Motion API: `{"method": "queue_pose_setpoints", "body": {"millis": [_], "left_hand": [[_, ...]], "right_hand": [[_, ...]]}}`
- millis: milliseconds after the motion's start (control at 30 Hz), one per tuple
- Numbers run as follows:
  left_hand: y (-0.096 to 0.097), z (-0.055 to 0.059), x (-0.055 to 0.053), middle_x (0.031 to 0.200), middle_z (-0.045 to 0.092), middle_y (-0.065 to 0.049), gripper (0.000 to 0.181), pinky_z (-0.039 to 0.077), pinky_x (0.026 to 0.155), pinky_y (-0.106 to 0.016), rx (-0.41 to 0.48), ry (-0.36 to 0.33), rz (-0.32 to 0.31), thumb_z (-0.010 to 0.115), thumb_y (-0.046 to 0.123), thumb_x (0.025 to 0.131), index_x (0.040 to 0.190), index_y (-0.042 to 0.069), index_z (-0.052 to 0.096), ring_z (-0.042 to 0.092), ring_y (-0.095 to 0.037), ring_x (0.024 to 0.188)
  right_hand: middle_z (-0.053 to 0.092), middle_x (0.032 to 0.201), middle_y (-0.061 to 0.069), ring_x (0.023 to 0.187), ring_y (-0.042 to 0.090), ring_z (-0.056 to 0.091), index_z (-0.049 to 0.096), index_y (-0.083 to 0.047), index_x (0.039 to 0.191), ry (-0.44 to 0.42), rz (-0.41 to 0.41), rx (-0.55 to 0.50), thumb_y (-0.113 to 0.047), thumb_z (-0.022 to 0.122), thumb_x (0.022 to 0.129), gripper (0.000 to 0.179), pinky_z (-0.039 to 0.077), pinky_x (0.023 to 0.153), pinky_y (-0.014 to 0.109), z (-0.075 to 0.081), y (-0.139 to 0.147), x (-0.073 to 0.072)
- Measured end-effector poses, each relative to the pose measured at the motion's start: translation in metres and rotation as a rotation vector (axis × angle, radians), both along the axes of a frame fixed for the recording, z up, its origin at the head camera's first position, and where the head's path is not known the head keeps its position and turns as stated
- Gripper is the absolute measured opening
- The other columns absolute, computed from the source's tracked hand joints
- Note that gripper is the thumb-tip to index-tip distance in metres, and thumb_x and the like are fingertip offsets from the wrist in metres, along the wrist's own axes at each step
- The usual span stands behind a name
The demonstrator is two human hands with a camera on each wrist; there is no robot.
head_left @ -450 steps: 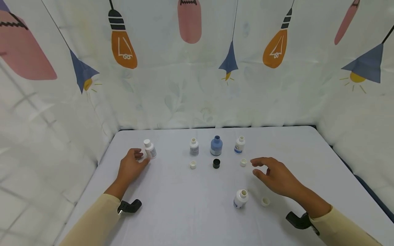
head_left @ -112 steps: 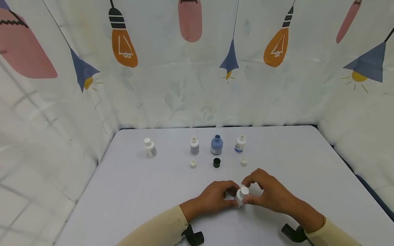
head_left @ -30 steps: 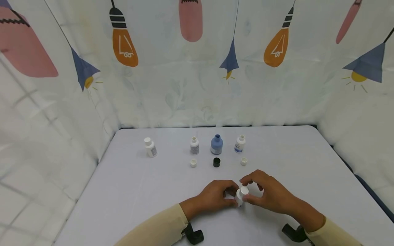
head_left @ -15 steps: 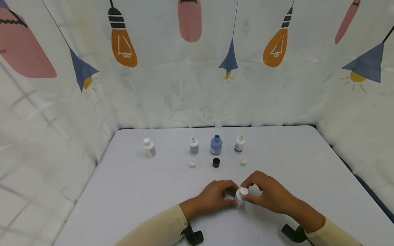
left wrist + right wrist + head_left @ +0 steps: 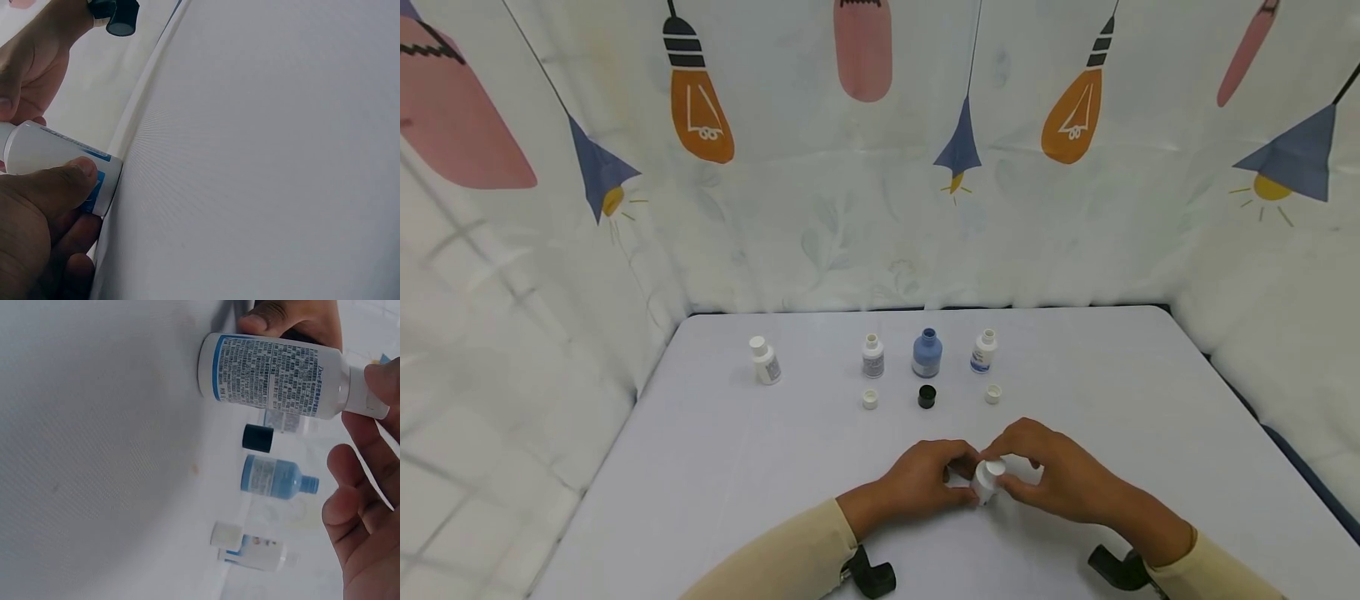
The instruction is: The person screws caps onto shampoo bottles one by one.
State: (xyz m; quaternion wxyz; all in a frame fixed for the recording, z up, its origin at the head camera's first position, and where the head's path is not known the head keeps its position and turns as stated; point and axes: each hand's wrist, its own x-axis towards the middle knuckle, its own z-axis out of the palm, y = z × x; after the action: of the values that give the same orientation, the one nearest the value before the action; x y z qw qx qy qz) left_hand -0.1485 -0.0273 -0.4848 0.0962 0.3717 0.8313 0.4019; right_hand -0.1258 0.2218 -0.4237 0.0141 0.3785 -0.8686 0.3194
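A small white bottle [image 5: 984,485] stands upright on the table in front of me, a white cap [image 5: 994,467] seated on its neck. My left hand [image 5: 927,478] grips the bottle's body from the left, its thumb [image 5: 59,184] over the blue-and-white label. From the right, my right hand [image 5: 1060,475] pinches the cap between thumb and forefinger; in the right wrist view the bottle's printed text faces the camera and the other fingers lie off the bottle. How tightly the cap is screwed on cannot be seen.
Further back stand an uncapped white bottle [image 5: 873,358], an open blue bottle [image 5: 927,357] and another open white bottle [image 5: 983,354]. Before them lie a white cap [image 5: 870,400], a black cap [image 5: 927,397] and another white cap [image 5: 993,394]. A capped white bottle [image 5: 766,365] stands at far left.
Earlier the left hand was at the far-left bottle and the near bottle was open, its cap beside it. Both hands then came to it, capped. Lately the right fingers shifted slightly around the cap.
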Motion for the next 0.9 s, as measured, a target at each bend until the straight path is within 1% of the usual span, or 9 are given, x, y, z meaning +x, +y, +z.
{"method": "queue_pose_setpoints", "body": {"millis": [133, 233, 333, 433, 533, 600, 667, 767, 900], "left_hand": [[-0.0001, -0.0004, 0.0010, 0.113, 0.068, 0.017, 0.040, 0.049, 0.081, -0.015, -0.006, 0.020, 0.004, 0.085, 0.022, 0.088, 0.123, 0.019, 0.066, 0.061, 0.008, 0.101], [0.0002, 0.0002, 0.0013, 0.113, 0.068, 0.017, 0.040, 0.049, 0.083, -0.015, -0.006, 0.013, 0.008, 0.085, 0.021, 0.088, 0.123, 0.018, 0.067, 0.061, 0.008, 0.101], [0.0006, 0.0010, 0.0015, 0.113, 0.069, 0.016, 0.039, 0.049, 0.085, -0.015, -0.002, -0.003, 0.010, 0.084, 0.020, 0.088, 0.122, 0.018, 0.067, 0.061, 0.007, 0.101], [0.0006, 0.0015, 0.0020, 0.113, 0.069, 0.016, 0.039, 0.049, 0.085, -0.016, -0.002, -0.007, 0.011, 0.085, 0.020, 0.088, 0.122, 0.018, 0.067, 0.061, 0.007, 0.101], [0.0004, 0.0016, 0.0024, 0.114, 0.068, 0.017, 0.040, 0.049, 0.083, -0.015, -0.007, -0.006, 0.012, 0.085, 0.021, 0.088, 0.123, 0.018, 0.067, 0.061, 0.007, 0.101], [0.0001, 0.0017, 0.0026, 0.114, 0.068, 0.016, 0.040, 0.049, 0.082, -0.016, -0.008, -0.005, 0.012, 0.085, 0.021, 0.088, 0.123, 0.018, 0.066, 0.061, 0.007, 0.102], [-0.0001, 0.0019, 0.0027, 0.114, 0.068, 0.017, 0.040, 0.049, 0.081, -0.016, -0.010, -0.003, 0.015, 0.085, 0.022, 0.088, 0.124, 0.019, 0.066, 0.061, 0.008, 0.102], [0.0000, 0.0017, 0.0025, 0.114, 0.069, 0.017, 0.040, 0.049, 0.081, -0.016, -0.010, 0.006, 0.015, 0.085, 0.022, 0.088, 0.123, 0.018, 0.067, 0.061, 0.007, 0.101], [0.0007, 0.0017, 0.0025, 0.112, 0.069, 0.017, 0.040, 0.048, 0.080, -0.015, -0.016, 0.022, 0.017, 0.085, 0.022, 0.087, 0.122, 0.018, 0.067, 0.061, 0.007, 0.100]], "right_hand": [[0.061, 0.109, -0.019, 0.092, 0.008, 0.060, 0.067, -0.030, 0.113, -0.012, -0.067, 0.021, -0.024, 0.086, 0.086, 0.034, 0.052, 0.070, 0.027, 0.0011, -0.0027, 0.0016], [0.059, 0.105, -0.019, 0.091, 0.011, 0.061, 0.065, -0.030, 0.108, -0.034, -0.119, 0.045, -0.037, 0.084, 0.086, 0.030, 0.054, 0.074, 0.033, 0.0019, -0.0049, 0.0033], [0.058, 0.105, -0.019, 0.092, 0.012, 0.061, 0.064, -0.030, 0.109, -0.052, -0.139, 0.054, -0.044, 0.082, 0.086, 0.032, 0.054, 0.075, 0.034, 0.0017, -0.0056, 0.0040], [0.059, 0.111, -0.019, 0.092, 0.013, 0.061, 0.066, -0.028, 0.116, -0.056, -0.107, 0.045, -0.040, 0.083, 0.087, 0.036, 0.052, 0.071, 0.030, 0.0008, -0.0038, 0.0036], [0.060, 0.116, -0.020, 0.093, 0.012, 0.059, 0.068, -0.027, 0.124, -0.046, -0.053, 0.032, -0.029, 0.083, 0.089, 0.038, 0.051, 0.068, 0.027, 0.0001, -0.0013, 0.0029], [0.061, 0.117, -0.020, 0.096, 0.009, 0.058, 0.069, -0.028, 0.124, -0.030, -0.028, 0.029, -0.023, 0.083, 0.089, 0.038, 0.053, 0.072, 0.027, 0.0005, -0.0007, 0.0023], [0.061, 0.115, -0.021, 0.100, 0.006, 0.058, 0.071, -0.029, 0.122, -0.018, -0.025, 0.034, -0.019, 0.083, 0.089, 0.036, 0.055, 0.078, 0.029, 0.0012, -0.0011, 0.0020], [0.061, 0.111, -0.022, 0.103, 0.004, 0.059, 0.071, -0.028, 0.116, 0.005, -0.048, 0.049, -0.023, 0.084, 0.088, 0.032, 0.056, 0.085, 0.033, 0.0026, -0.0034, 0.0015], [0.060, 0.105, -0.020, 0.095, 0.008, 0.062, 0.069, -0.028, 0.109, 0.000, -0.094, 0.056, -0.037, 0.084, 0.086, 0.029, 0.056, 0.080, 0.034, 0.0035, -0.0062, 0.0020]]}}
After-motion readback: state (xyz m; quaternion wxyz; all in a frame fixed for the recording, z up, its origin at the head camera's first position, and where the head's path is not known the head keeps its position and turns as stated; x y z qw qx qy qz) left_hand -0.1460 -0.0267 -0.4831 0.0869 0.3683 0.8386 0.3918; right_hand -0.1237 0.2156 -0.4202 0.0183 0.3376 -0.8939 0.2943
